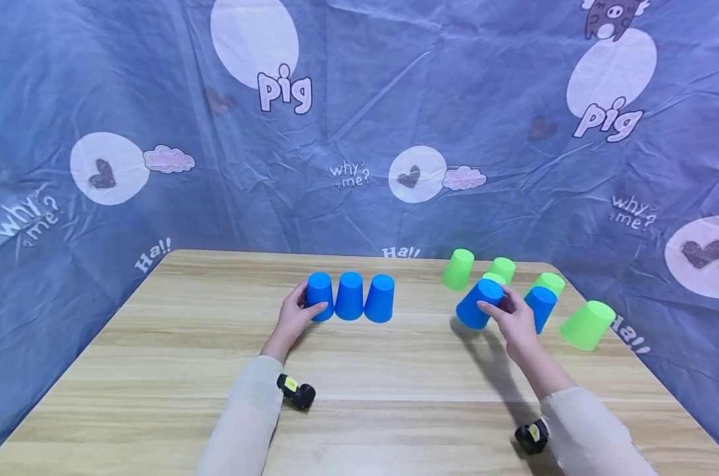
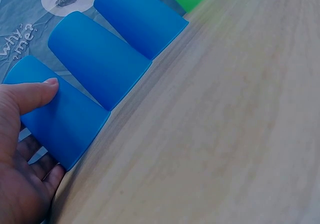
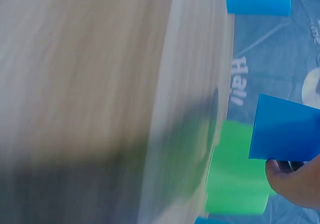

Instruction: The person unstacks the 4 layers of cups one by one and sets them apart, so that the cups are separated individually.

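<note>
Three blue cups stand upside down in a row near the table's middle. My left hand [image 1: 294, 314] grips the leftmost blue cup [image 1: 320, 294], thumb across its front and fingers behind. Beside it stand the middle blue cup [image 1: 350, 296] and the right-hand blue cup [image 1: 380, 299]. My right hand [image 1: 516, 324] holds another blue cup [image 1: 478, 305] tilted above the table, its shadow falling on the wood below. In the right wrist view, that held cup [image 3: 285, 129] overlaps green cups [image 3: 237, 169] behind it. One more blue cup [image 1: 541, 307] stands just right of my right hand.
Several green cups stand upside down at the table's right, among them a far one [image 1: 458, 270] and a near one [image 1: 588, 325]. Behind the wooden table [image 1: 359, 423] hangs a blue printed cloth [image 1: 347, 119]. Each sleeve carries a small black device [image 1: 299, 393].
</note>
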The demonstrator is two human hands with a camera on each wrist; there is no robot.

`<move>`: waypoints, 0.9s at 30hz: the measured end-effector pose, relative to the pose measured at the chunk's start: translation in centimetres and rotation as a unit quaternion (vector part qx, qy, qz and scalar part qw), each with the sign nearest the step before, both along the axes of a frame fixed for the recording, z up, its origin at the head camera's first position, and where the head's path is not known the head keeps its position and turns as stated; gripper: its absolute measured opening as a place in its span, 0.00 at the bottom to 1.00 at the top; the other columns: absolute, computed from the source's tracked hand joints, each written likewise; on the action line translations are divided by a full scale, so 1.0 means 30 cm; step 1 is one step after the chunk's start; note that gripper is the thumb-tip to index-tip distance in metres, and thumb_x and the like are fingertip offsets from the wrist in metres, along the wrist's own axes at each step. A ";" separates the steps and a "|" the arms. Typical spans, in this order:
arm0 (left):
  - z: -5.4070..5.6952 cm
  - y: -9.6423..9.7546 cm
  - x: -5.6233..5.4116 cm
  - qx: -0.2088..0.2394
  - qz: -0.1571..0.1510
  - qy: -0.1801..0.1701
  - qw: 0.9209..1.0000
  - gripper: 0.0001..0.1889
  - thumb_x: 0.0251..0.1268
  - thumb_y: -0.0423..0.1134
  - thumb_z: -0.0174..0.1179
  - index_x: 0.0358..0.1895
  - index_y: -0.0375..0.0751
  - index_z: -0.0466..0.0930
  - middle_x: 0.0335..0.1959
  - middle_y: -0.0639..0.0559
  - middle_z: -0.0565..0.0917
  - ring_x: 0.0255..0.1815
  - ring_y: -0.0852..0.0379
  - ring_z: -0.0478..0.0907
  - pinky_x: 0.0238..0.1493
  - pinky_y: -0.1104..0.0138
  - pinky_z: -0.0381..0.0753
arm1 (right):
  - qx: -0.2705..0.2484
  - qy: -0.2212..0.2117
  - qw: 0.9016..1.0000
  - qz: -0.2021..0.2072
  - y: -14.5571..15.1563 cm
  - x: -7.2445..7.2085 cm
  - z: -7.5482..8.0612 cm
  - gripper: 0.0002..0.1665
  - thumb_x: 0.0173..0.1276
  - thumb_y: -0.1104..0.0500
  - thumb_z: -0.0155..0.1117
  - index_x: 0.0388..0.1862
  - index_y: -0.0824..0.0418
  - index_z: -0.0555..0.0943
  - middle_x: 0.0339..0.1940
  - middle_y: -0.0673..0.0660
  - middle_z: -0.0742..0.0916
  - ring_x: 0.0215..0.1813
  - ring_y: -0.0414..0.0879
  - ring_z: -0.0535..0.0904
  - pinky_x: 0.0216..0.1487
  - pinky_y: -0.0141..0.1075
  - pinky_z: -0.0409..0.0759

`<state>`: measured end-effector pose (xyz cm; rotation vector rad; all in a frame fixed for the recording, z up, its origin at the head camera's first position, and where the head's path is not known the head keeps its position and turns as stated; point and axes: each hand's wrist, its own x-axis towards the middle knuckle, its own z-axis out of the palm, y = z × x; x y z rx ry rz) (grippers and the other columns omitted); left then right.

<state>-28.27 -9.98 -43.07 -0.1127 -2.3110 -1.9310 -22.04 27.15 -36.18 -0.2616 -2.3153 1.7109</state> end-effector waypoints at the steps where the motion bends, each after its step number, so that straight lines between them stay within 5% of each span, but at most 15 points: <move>1: 0.000 0.000 0.000 0.000 0.000 0.000 1.000 0.33 0.53 0.36 0.60 0.63 0.39 0.57 0.61 0.39 0.60 0.61 0.44 0.55 0.58 0.54 0.56 | 0.005 0.007 1.000 0.000 0.025 -0.002 -0.013 0.41 0.54 0.52 0.63 0.63 0.63 0.58 0.58 0.67 0.68 0.58 0.55 0.62 0.56 0.44 0.62; 4: 0.002 0.002 0.003 -0.002 0.000 -0.003 1.000 0.33 0.53 0.36 0.60 0.63 0.39 0.56 0.61 0.40 0.60 0.61 0.44 0.55 0.58 0.54 0.56 | -0.005 0.021 0.999 -0.025 0.106 -0.019 -0.067 0.37 0.51 0.52 0.66 0.60 0.57 0.64 0.53 0.59 0.73 0.53 0.46 0.68 0.50 0.33 0.69; 10: 0.001 0.001 0.001 -0.005 0.001 -0.004 1.000 0.33 0.53 0.36 0.60 0.63 0.39 0.56 0.61 0.40 0.60 0.61 0.44 0.55 0.58 0.54 0.56 | -0.012 0.010 0.999 -0.050 0.204 0.001 -0.081 0.39 0.53 0.53 0.64 0.63 0.58 0.59 0.53 0.59 0.70 0.51 0.44 0.67 0.50 0.34 0.68; 16: -0.001 -0.003 -0.001 -0.004 0.002 -0.013 1.000 0.34 0.53 0.37 0.60 0.63 0.40 0.55 0.62 0.40 0.59 0.61 0.44 0.54 0.58 0.53 0.55 | -0.035 0.010 0.996 -0.076 0.308 0.011 -0.130 0.39 0.51 0.53 0.66 0.62 0.53 0.61 0.45 0.47 0.73 0.44 0.32 0.68 0.40 0.20 0.70; 21: -0.003 -0.003 0.001 -0.003 0.002 -0.016 1.000 0.33 0.53 0.37 0.59 0.63 0.40 0.55 0.62 0.40 0.59 0.62 0.44 0.54 0.58 0.53 0.55 | -0.021 -0.005 0.996 -0.086 0.376 0.022 -0.154 0.43 0.52 0.51 0.65 0.65 0.55 0.57 0.52 0.54 0.70 0.50 0.37 0.66 0.42 0.22 0.70; 27: -0.001 -0.003 0.009 -0.002 -0.001 -0.011 1.000 0.34 0.53 0.37 0.60 0.63 0.39 0.56 0.62 0.40 0.59 0.61 0.44 0.55 0.58 0.53 0.55 | -0.066 0.015 0.995 -0.069 0.461 0.022 -0.198 0.45 0.50 0.52 0.66 0.65 0.53 0.56 0.49 0.53 0.69 0.50 0.40 0.65 0.32 0.17 0.69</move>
